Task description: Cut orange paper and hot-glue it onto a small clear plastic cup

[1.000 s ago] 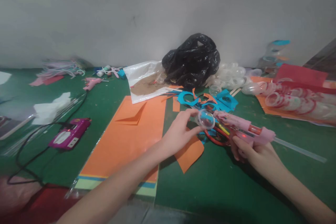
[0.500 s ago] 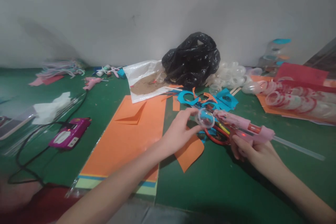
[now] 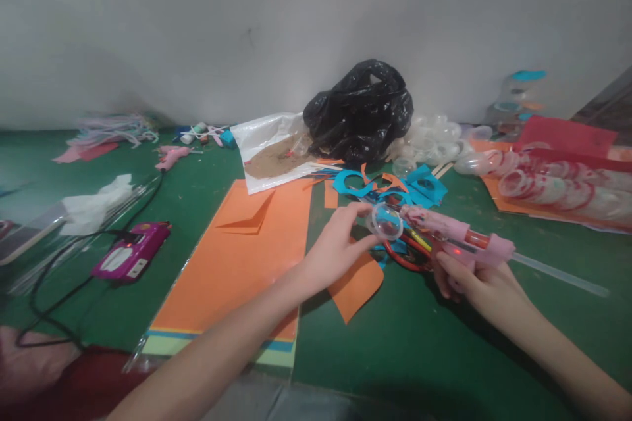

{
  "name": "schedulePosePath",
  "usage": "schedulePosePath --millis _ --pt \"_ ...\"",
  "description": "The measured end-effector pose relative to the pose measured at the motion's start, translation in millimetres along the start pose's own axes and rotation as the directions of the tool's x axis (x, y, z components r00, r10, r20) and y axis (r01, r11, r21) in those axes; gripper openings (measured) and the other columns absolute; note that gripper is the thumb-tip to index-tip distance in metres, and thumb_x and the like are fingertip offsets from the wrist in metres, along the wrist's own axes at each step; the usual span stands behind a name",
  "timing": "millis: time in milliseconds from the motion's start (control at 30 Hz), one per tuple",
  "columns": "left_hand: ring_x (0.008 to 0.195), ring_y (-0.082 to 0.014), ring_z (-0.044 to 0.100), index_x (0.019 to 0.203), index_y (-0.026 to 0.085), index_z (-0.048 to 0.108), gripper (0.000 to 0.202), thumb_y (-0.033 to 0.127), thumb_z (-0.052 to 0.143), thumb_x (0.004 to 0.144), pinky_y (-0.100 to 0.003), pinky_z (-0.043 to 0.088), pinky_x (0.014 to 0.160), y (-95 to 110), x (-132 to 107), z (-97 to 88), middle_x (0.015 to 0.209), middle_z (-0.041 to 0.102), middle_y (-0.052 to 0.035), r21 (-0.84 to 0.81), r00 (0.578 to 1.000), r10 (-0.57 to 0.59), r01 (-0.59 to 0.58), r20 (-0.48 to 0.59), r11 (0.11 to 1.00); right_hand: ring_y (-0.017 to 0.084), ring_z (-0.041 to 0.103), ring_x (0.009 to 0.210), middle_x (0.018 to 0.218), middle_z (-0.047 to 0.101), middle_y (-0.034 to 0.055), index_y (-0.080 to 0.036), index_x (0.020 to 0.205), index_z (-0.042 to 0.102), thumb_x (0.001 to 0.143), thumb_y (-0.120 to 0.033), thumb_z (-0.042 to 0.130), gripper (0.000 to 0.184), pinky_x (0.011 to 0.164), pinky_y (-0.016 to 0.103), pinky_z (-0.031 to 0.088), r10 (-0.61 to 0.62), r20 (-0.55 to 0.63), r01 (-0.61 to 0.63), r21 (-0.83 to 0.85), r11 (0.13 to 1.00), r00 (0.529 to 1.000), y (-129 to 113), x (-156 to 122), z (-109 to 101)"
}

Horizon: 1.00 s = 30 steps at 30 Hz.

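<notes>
Between thumb and fingers, my left hand (image 3: 340, 243) pinches a small clear plastic cup (image 3: 387, 222), its round rim facing me. My right hand (image 3: 469, 273) is wrapped round the handle of a pink hot glue gun (image 3: 444, 223), whose red light glows. A long translucent glue stick (image 3: 560, 274) juts out of the gun's back end. The nozzle meets the cup's right rim or lies just beside it; I cannot tell which. Below them lie red-handled scissors (image 3: 407, 260) and a cut piece of orange paper (image 3: 356, 286).
Orange sheets (image 3: 247, 276) lie left of centre. Blue paper scraps (image 3: 424, 187), a black plastic bag (image 3: 360, 112) and clear cups (image 3: 434, 138) are behind my hands. Joined cups (image 3: 567, 194) lie right. A purple power strip (image 3: 132, 251) and another pink glue gun (image 3: 172, 156) are left.
Hardly anything differs. Both hands keep their hold on the cup and the glue gun, and the view has shifted very slightly.
</notes>
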State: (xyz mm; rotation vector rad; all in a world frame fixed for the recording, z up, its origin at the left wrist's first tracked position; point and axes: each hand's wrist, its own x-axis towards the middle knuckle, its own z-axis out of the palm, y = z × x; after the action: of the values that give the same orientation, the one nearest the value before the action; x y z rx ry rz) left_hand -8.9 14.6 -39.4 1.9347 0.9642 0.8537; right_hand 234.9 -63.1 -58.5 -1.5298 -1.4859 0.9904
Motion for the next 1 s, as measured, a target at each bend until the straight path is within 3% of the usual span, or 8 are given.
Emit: schedulePosePath --millis 133,233,300,500,700,1000 --pt "0.118 -0.0240 0.061 0.123 0.026 0.059 0.035 0.040 0.071 0.093 -0.041 0.052 0.100 0 0 -0.3 0.127 0.067 -0.0051 -0.015 1.000 -0.016 0.016 -0.007 1.000 0.015 0.048 0.037 0.044 0.055 -0.0064 -0.017 0.142 0.054 0.094 -0.066 0.055 0.069 0.038 0.025 0.038 0.002 0.018 -0.002 0.024 1.000 1.000 0 1 0" --pt "0.120 -0.0251 0.061 0.124 0.027 0.058 0.035 0.038 0.071 0.094 -0.042 0.053 0.098 -1 1 -0.8 0.131 0.066 -0.0059 -0.013 0.999 -0.033 0.033 -0.028 0.999 0.015 0.049 0.038 0.044 0.055 -0.0049 -0.018 0.112 0.065 0.093 -0.067 0.057 0.053 0.039 0.025 0.039 0.035 0.007 -0.035 0.053 0.998 0.999 -2 0 0" --pt "0.120 -0.0256 0.061 0.124 0.026 0.058 0.035 0.037 0.071 0.093 -0.044 0.052 0.100 -3 2 -1.0 0.130 0.066 -0.0066 0.002 0.998 -0.026 0.026 -0.051 1.000 0.014 0.050 0.039 0.047 0.056 -0.0043 -0.020 0.099 0.064 0.092 -0.065 0.059 0.046 0.040 0.026 0.041 0.050 -0.018 -0.048 0.098 0.994 0.999 -6 -2 0" --pt "0.120 -0.0252 0.062 0.122 0.026 0.058 0.033 0.037 0.071 0.094 -0.045 0.050 0.104 -7 4 -1.1 0.129 0.067 -0.0068 0.019 0.998 -0.001 0.002 -0.066 1.000 0.014 0.053 0.043 0.048 0.056 -0.0054 -0.020 0.102 0.065 0.094 -0.056 0.060 0.037 0.048 0.027 0.047 0.077 -0.012 -0.075 0.140 0.987 0.997 -13 -10 1" --pt "0.120 -0.0255 0.061 0.123 0.025 0.058 0.033 0.037 0.070 0.094 -0.045 0.049 0.104 -7 4 -0.9 0.128 0.067 -0.0067 0.041 0.998 0.024 -0.022 -0.056 0.999 0.015 0.053 0.038 0.047 0.056 -0.0047 -0.018 0.104 0.066 0.094 -0.060 0.059 0.043 0.042 0.027 0.046 -0.044 0.113 0.029 0.130 0.991 0.993 -1 -7 -2" --pt "0.121 -0.0245 0.060 0.127 0.028 0.058 0.036 0.041 0.069 0.095 -0.041 0.051 0.102 -6 2 1.3 0.129 0.066 -0.0056 0.039 1.000 0.022 -0.022 -0.009 0.999 0.015 0.055 0.039 0.045 0.059 -0.0013 -0.020 0.084 0.067 0.094 -0.063 0.057 0.045 0.044 0.026 0.047 -0.027 0.097 0.023 0.039 0.999 0.995 1 -9 -1"
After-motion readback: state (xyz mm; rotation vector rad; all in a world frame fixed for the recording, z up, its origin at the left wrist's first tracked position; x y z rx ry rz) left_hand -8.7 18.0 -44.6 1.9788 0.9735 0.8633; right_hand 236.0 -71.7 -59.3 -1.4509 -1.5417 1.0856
